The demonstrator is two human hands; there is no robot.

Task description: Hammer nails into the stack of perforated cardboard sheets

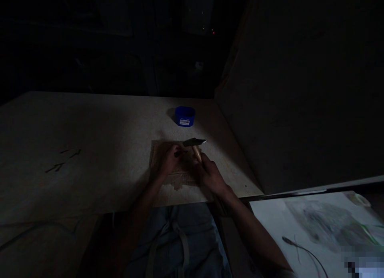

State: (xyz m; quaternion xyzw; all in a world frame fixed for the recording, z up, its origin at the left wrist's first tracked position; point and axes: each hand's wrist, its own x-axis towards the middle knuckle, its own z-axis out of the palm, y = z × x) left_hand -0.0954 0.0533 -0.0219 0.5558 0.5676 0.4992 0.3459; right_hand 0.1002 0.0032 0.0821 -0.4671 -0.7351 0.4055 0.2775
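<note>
A small brown wooden board (159, 158) lies on the pale tabletop (90, 130) near its front edge. My left hand (169, 160) rests on the board, fingers pinched round a small dark thing I cannot make out. My right hand (210, 176) is closed round the wooden handle of a hammer (195, 144), whose dark metal head hovers just above the board's far edge. The scene is very dim.
A blue round container (185, 116) with a label stands behind the board. Several dark nails (61, 160) lie loose at the left. A tall panel (300, 110) leans up at the right. White sheets with a cord (300, 250) lie lower right.
</note>
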